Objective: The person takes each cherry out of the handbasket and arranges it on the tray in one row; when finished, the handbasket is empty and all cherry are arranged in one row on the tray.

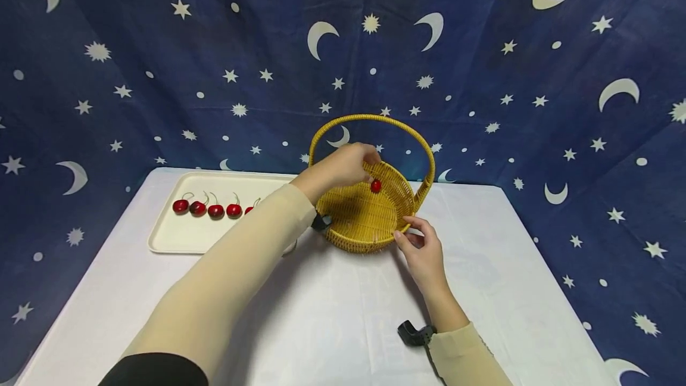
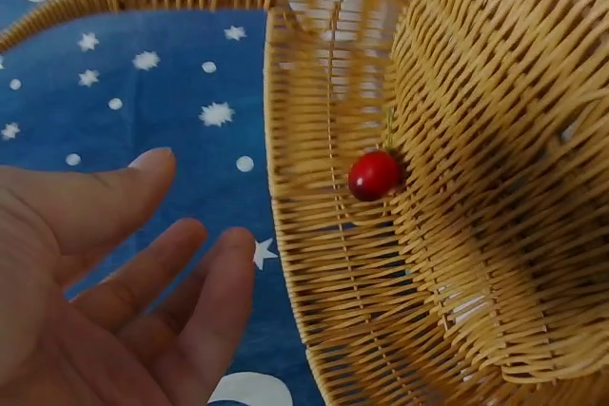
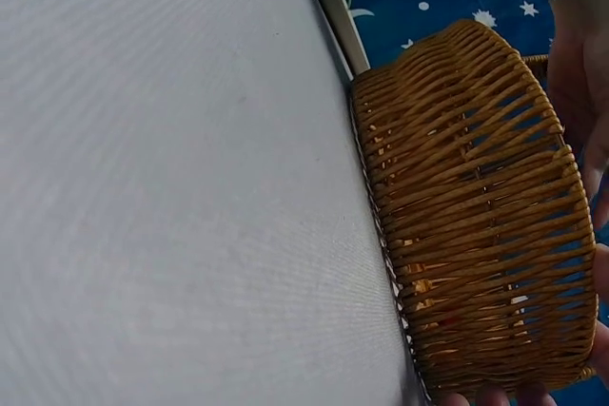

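A yellow woven basket (image 1: 370,237) with a tall arched handle stands on the white-covered table. Over its far left rim is my left hand (image 1: 351,164), its fingers loosely bent. The left wrist view has that hand's thumb and fingers spread apart with nothing between them. One red cherry (image 2: 374,176) lies inside the basket, against the far wall at the edge of its floor. With thumb and fingers, my right hand (image 1: 424,252) grips the basket's near right rim. In the right wrist view, fingertips (image 3: 490,396) of this hand show at the basket's side.
Left of the basket sits a cream tray (image 1: 177,244) bearing a row of several red cherries (image 1: 215,211) with stems. My left sleeve (image 1: 236,273) crosses the tray's right part and hides it. A dark blue cloth (image 1: 471,76) with moons and stars hangs behind the table.
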`<state>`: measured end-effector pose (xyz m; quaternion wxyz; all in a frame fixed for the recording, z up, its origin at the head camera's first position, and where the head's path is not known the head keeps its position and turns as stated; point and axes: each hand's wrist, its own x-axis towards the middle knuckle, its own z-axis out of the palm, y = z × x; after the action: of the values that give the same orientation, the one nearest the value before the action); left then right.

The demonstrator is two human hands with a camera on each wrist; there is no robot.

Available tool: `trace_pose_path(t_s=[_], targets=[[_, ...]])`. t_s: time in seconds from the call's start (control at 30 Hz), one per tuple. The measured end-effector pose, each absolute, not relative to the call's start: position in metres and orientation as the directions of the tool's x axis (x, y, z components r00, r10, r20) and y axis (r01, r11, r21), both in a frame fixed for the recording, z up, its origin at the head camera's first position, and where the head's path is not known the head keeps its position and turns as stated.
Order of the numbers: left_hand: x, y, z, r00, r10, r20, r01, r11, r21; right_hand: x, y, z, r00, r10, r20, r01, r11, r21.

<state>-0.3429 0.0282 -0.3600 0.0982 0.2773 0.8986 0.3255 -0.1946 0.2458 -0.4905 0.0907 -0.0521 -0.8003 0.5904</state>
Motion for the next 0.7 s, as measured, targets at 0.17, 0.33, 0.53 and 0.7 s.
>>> trace_pose_path(t_s=[0.17,0.33,0.53,0.7], targets=[[-0.36,0.042,-0.366,-0.813,0.575,-0.091,0.364,0.623,0.692,-0.196,0.246,-0.492,-0.975,0.203,0.09,-0.025,0.301,-0.953],[-0.364,0.049,-0.385,-0.785,0.602,-0.147,0.328,0.605,0.726,-0.194,0.247,-0.49,-0.976,0.199,0.083,-0.019,0.304,-0.952],[-0.367,0.057,-0.408,-0.77,0.619,-0.155,0.354,0.616,0.704,-0.192,0.249,-0.49,-0.974,0.208,0.095,-0.027,0.305,-0.952],[-0.371,0.058,-0.419,-0.781,0.595,-0.191,0.325,0.648,0.689,-0.194,0.247,-0.492,-0.975,0.198,0.096,-0.035,0.292,-0.956]])
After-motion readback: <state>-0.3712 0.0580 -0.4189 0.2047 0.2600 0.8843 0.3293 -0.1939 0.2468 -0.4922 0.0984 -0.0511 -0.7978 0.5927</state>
